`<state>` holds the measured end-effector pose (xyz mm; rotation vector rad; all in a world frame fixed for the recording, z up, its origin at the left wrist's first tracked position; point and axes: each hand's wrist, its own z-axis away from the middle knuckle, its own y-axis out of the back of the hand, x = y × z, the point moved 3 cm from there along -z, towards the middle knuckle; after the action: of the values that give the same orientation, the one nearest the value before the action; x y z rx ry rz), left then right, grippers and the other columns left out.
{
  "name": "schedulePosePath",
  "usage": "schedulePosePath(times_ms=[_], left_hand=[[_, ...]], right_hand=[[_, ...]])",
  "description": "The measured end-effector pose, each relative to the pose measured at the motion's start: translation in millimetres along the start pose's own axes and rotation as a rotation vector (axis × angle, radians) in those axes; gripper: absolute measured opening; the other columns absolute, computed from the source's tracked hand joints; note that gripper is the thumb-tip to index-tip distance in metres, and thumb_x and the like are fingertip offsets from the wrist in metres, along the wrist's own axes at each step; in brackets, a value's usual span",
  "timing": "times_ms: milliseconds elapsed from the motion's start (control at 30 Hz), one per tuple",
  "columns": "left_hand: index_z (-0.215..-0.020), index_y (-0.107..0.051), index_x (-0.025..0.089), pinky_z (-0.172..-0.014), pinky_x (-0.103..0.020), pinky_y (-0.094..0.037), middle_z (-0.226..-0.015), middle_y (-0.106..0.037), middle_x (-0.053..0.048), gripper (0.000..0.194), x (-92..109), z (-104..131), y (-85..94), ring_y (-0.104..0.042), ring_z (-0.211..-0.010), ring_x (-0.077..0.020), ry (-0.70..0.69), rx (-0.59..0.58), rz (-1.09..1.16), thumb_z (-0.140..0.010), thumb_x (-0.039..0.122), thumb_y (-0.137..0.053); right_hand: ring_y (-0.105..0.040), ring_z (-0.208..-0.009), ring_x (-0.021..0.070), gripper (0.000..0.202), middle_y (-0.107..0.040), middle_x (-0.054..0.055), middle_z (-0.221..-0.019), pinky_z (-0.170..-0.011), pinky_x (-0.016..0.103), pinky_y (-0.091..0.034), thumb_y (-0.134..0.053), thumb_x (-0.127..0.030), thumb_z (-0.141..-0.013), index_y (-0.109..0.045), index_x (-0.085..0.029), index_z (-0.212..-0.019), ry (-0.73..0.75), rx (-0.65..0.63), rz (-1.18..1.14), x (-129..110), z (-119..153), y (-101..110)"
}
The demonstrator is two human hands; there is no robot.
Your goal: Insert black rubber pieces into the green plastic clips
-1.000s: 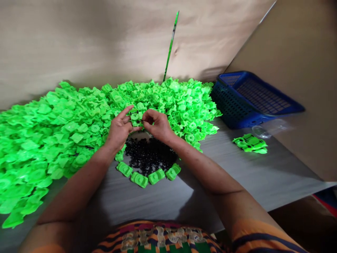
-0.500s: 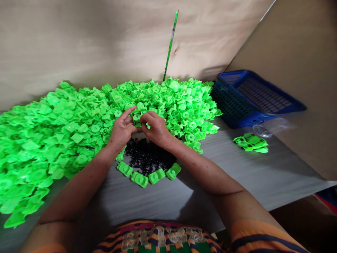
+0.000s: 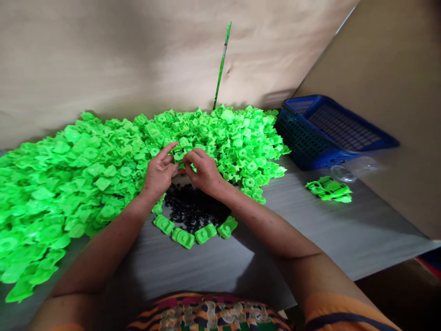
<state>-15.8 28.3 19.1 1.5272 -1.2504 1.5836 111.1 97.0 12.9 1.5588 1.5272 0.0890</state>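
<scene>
A small green toy car body (image 3: 178,155) with a black axle across it is held between my two hands. My left hand (image 3: 160,171) grips its left side, index finger stretched up beside it. On its right side, the fingers of my right hand (image 3: 201,169) are pinched together. Below the hands lies a pile of black axle parts (image 3: 193,209). Green car bodies (image 3: 183,237) form a curved row along the near edge of that pile. A large heap of green car pieces (image 3: 86,170) spreads behind and to the left.
A blue plastic basket (image 3: 310,138) stands at the back right. In front of it are a clear plastic piece (image 3: 343,173) and several green cars with black axles (image 3: 330,189). A thin green strip (image 3: 222,66) rises against the back wall.
The view has tilted slightly, so the scene sits a little lower. Both hands remain around the green car body, with hardly any movement.
</scene>
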Motion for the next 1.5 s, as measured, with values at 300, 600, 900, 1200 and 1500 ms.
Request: schedulePosePath(times_ms=[300, 600, 900, 1200, 1500], left_hand=[[-0.126, -0.075, 0.025, -0.081, -0.033, -0.068, -0.068, -0.038, 0.009, 0.062, 0, -2, 3.2, -0.052, -0.062, -0.0098, -0.077, 0.031, -0.049, -0.066, 0.014, -0.081], [-0.127, -0.076, 0.026, -0.082, -0.035, -0.070, -0.076, -0.052, 0.005, 0.062, -1, -2, 3.6, -0.063, -0.075, -0.0138, -0.099, 0.027, -0.053, -0.066, 0.015, -0.085], [-0.129, -0.077, 0.023, -0.083, -0.036, -0.070, -0.070, -0.032, 0.009, 0.064, 1, -3, 5.2, -0.048, -0.060, -0.0089, -0.071, 0.047, -0.064, -0.067, 0.009, -0.081], [-0.124, -0.079, 0.024, -0.081, -0.036, -0.071, -0.069, -0.041, 0.008, 0.061, 3, -1, 3.2, -0.050, -0.060, -0.0084, -0.078, 0.040, -0.075, -0.065, 0.012, -0.085], [-0.127, -0.077, 0.021, -0.083, -0.038, -0.071, -0.068, -0.042, 0.009, 0.063, -5, -2, 5.8, -0.058, -0.063, -0.0105, -0.064, 0.071, -0.059, -0.066, 0.011, -0.083]], right_hand=[[-0.055, -0.073, 0.0134, 0.007, -0.058, -0.003, -0.077, -0.071, 0.026, -0.045, -0.060, -0.022, -0.078, -0.055, -0.022, -0.082, -0.247, 0.026, -0.408, 16, -5, -2], [-0.059, -0.078, 0.0143, 0.015, -0.064, 0.000, -0.078, -0.074, 0.027, -0.049, -0.064, -0.035, -0.083, -0.063, -0.020, -0.080, -0.300, 0.054, -0.600, 21, -6, -5], [-0.055, -0.072, 0.0128, 0.016, -0.060, -0.003, -0.073, -0.071, 0.026, -0.046, -0.066, -0.032, -0.083, -0.060, -0.020, -0.075, -0.303, 0.065, -0.594, 27, -6, -15], [-0.054, -0.071, 0.0137, 0.011, -0.058, -0.002, -0.074, -0.070, 0.028, -0.043, -0.059, -0.025, -0.087, -0.057, -0.021, -0.076, -0.277, 0.064, -0.381, 14, -3, -8], [-0.051, -0.064, 0.0120, 0.015, -0.055, -0.004, -0.069, -0.065, 0.026, -0.045, -0.063, -0.028, -0.083, -0.053, -0.022, -0.073, -0.392, 0.081, -0.655, 18, -3, -17]])
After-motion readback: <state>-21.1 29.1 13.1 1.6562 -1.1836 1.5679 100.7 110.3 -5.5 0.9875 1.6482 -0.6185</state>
